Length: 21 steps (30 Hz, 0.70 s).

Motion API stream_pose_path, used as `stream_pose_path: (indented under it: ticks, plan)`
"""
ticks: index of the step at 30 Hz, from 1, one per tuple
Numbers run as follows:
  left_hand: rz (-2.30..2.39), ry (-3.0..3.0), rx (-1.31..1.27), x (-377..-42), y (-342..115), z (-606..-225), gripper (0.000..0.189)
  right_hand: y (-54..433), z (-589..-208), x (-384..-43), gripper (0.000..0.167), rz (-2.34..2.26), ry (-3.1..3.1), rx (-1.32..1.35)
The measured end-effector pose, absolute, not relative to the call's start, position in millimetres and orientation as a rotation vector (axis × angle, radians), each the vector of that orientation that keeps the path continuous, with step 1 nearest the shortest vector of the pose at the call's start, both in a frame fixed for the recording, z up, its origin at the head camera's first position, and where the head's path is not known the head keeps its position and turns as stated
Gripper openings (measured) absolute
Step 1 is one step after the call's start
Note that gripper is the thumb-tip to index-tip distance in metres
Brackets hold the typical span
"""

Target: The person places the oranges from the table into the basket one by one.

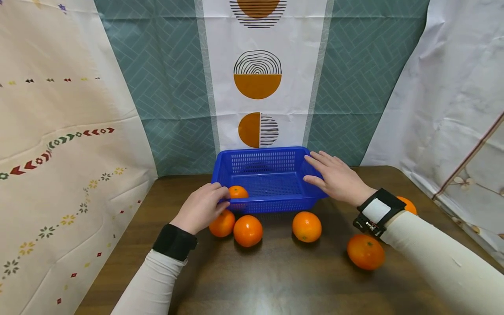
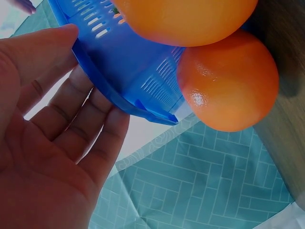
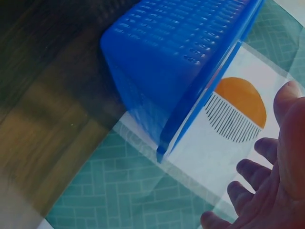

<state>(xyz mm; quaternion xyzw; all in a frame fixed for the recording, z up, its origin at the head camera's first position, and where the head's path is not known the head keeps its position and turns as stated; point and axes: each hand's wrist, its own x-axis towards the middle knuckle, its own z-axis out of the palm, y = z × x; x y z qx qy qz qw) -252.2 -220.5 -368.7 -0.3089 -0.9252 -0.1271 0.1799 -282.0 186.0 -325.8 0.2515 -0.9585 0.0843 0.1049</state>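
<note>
A blue plastic basket (image 1: 275,203) with slotted walls stands on the table, one orange (image 1: 238,191) inside its front left corner. My left hand (image 1: 202,206) grips the basket's rim at that corner; the left wrist view has the thumb on one side of the rim (image 2: 107,90) and the fingers on the other. Just above the right rim hovers my right hand (image 1: 338,178), fingers spread and holding nothing; in the right wrist view it is apart from the basket (image 3: 157,62). Beside the left hand, two oranges, one partly hidden (image 1: 222,224) and one whole (image 1: 248,230), sit before the basket.
Another orange (image 1: 306,226) lies in front of the basket's right half. Farther right, one orange (image 1: 365,251) is near the right wrist, and another (image 1: 408,204) is partly hidden behind the forearm. A patterned cloth (image 1: 177,144) hangs behind the brown table (image 1: 275,280).
</note>
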Motion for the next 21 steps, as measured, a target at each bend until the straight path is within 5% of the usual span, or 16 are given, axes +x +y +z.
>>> stream_pose_path:
  ticks: [21]
  plan:
    - [-0.346,-2.62,-0.871,-252,-219,-368,0.017,216,-328,-269,0.072,0.221,-2.82,0.683]
